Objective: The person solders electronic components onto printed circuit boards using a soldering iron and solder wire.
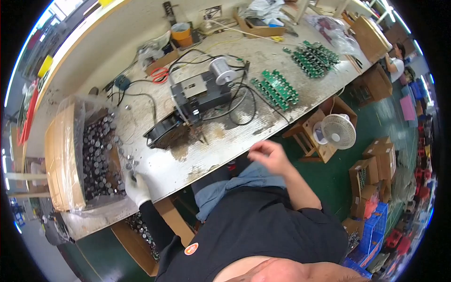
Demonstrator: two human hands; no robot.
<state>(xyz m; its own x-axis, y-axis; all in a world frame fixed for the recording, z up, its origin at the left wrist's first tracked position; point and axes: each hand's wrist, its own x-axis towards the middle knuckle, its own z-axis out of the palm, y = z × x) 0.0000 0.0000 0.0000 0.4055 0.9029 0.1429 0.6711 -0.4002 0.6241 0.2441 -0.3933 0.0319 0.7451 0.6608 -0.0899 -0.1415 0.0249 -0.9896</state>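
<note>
1 gloved left hand (136,189) (white) beside a carton (63,157) of cylinders (96,160)

Circuit boards (276,89), wire spool (222,71) and cartons (379,84) show an electronics workshop.

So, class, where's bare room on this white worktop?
Bare: the front worktop strip between the white-gloved left hand and round black device. Crowded: around the boxy black machine and black cables, and inside the tabletop brown cardboard box.

white fan (339,132) on wooden stool (307,126) | red-handled scissors (160,74) | orange tub (182,36) | blue crates (375,230)
</note>
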